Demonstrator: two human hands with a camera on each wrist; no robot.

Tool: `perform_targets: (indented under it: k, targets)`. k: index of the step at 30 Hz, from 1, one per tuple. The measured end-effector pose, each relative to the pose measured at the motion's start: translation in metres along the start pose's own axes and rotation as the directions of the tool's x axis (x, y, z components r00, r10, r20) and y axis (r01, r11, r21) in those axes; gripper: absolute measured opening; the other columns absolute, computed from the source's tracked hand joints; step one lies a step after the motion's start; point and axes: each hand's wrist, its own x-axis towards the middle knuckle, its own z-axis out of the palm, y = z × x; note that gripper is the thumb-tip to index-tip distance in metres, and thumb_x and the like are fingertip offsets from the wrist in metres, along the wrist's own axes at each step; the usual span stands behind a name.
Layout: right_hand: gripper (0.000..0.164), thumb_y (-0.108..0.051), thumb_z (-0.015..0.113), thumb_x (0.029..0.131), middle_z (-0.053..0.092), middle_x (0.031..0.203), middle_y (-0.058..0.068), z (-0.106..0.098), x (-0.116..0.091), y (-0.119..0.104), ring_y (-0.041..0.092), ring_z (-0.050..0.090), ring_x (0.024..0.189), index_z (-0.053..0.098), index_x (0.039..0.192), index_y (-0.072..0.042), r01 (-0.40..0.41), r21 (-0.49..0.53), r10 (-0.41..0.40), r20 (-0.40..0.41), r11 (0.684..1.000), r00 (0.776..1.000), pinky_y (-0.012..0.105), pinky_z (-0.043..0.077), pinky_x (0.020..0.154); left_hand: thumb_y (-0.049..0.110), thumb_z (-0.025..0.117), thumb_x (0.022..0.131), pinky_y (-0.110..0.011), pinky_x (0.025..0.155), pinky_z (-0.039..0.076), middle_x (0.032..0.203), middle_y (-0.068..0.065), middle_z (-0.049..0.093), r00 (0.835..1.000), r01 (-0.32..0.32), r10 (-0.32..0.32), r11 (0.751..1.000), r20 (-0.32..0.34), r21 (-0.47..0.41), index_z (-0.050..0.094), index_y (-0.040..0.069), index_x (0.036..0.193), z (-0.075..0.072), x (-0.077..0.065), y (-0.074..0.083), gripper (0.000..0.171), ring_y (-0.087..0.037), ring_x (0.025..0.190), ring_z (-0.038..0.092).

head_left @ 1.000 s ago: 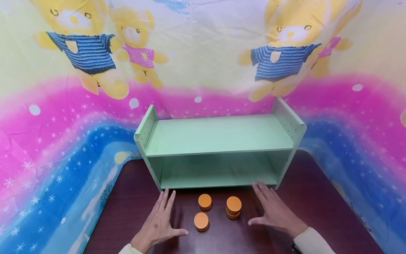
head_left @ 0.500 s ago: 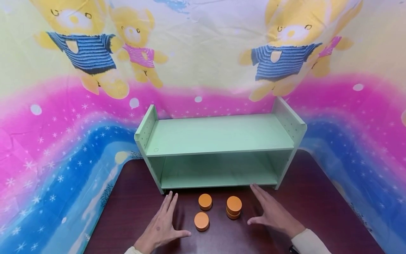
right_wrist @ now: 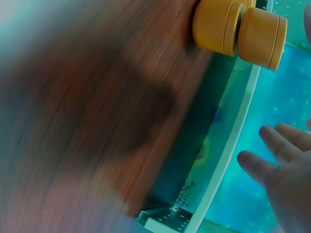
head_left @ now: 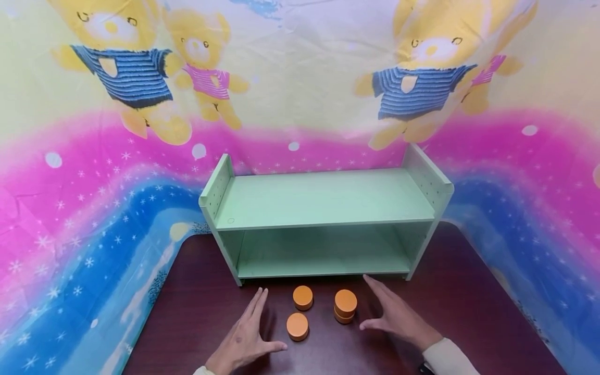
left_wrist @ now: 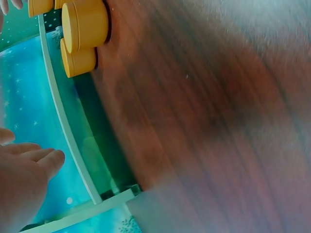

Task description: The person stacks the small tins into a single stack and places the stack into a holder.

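Several round orange lidded jars stand on the dark table in the head view. On the left are a back jar (head_left: pixel 302 297) and a front jar (head_left: pixel 297 326); to their right, one jar (head_left: pixel 346 303) is stacked on a lower jar (head_left: pixel 344 317). My left hand (head_left: pixel 246 334) is held just left of the pair, fingers extended and thumb pointing toward the front jar, apart from it. On the other side my right hand (head_left: pixel 399 315) hovers right of the stack, fingers straight, thumb spread. Neither hand holds anything. Both wrist views show jars and part of each hand.
A pale green two-tier shelf (head_left: pixel 323 198) stands behind the jars, with raised side panels. The dark wood table (head_left: pixel 187 312) has rounded back corners. A cloth backdrop (head_left: pixel 290 83) printed with bears hangs behind and at both sides.
Both hands have drifted inward toward the jars, and the left fingertips have come back from the shelf edge. The jars and shelf have stayed in place.
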Motion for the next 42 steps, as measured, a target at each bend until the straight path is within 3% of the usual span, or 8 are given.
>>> perform_targets:
  k: [7, 15, 26, 32, 42]
  targets:
    - [0.106, -0.037, 0.092, 0.068, 0.048, 0.147, 0.021, 0.007, 0.002, 0.001, 0.041, 0.052, 0.127, 0.037, 0.154, -0.008, -0.002, 0.065, 0.001, 0.011, 0.998, 1.000, 0.057, 0.048, 0.100, 0.057, 0.088, 0.066, -0.054, 0.104, 0.045, 0.161, -0.020, 0.025, 1.000, -0.010, 0.009, 0.999, -0.024, -0.043, 0.017, 0.009, 0.160, 0.011, -0.001, -0.001, 0.127, -0.039, 0.138, 0.040]
    - [0.101, -0.034, 0.091, 0.070, 0.048, 0.148, 0.020, 0.015, 0.005, 0.002, 0.040, 0.051, 0.129, 0.039, 0.152, -0.006, 0.017, 0.098, -0.018, 0.015, 0.995, 1.000, 0.057, 0.047, 0.101, 0.054, 0.089, 0.065, -0.055, 0.104, 0.045, 0.159, -0.022, 0.028, 1.000, -0.009, 0.008, 0.997, -0.011, -0.081, 0.020, 0.006, 0.159, 0.021, 0.000, -0.001, 0.126, -0.038, 0.138, 0.040]
    - [0.096, -0.028, 0.092, 0.070, 0.051, 0.144, 0.020, 0.026, 0.008, 0.003, 0.039, 0.051, 0.128, 0.042, 0.148, -0.001, 0.042, 0.122, -0.041, -0.017, 0.992, 0.999, 0.058, 0.047, 0.100, 0.048, 0.091, 0.065, -0.053, 0.104, 0.045, 0.149, -0.021, 0.044, 1.000, 0.000, -0.002, 0.990, -0.013, -0.144, 0.035, 0.002, 0.152, 0.031, 0.005, 0.003, 0.114, -0.035, 0.133, 0.047]
    - [0.095, -0.030, 0.091, 0.072, 0.052, 0.143, 0.019, 0.031, 0.012, 0.003, 0.038, 0.049, 0.130, 0.042, 0.147, 0.003, -0.001, 0.177, -0.002, 0.014, 0.984, 1.000, 0.059, 0.045, 0.102, 0.047, 0.092, 0.065, -0.051, 0.102, 0.048, 0.144, -0.019, 0.051, 1.000, -0.004, 0.001, 0.987, -0.016, -0.160, 0.044, 0.000, 0.147, 0.038, 0.009, 0.002, 0.106, -0.034, 0.129, 0.052]
    - [0.091, -0.030, 0.090, 0.073, 0.052, 0.143, 0.019, 0.038, 0.015, 0.003, 0.040, 0.047, 0.132, 0.045, 0.145, 0.002, -0.090, 0.248, 0.081, 0.045, 0.965, 0.996, 0.059, 0.040, 0.107, 0.036, 0.092, 0.069, -0.045, 0.095, 0.054, 0.135, -0.027, 0.054, 1.000, 0.003, 0.003, 0.947, 0.020, -0.321, 0.047, -0.009, 0.140, 0.050, 0.013, -0.003, 0.095, -0.041, 0.122, 0.056]
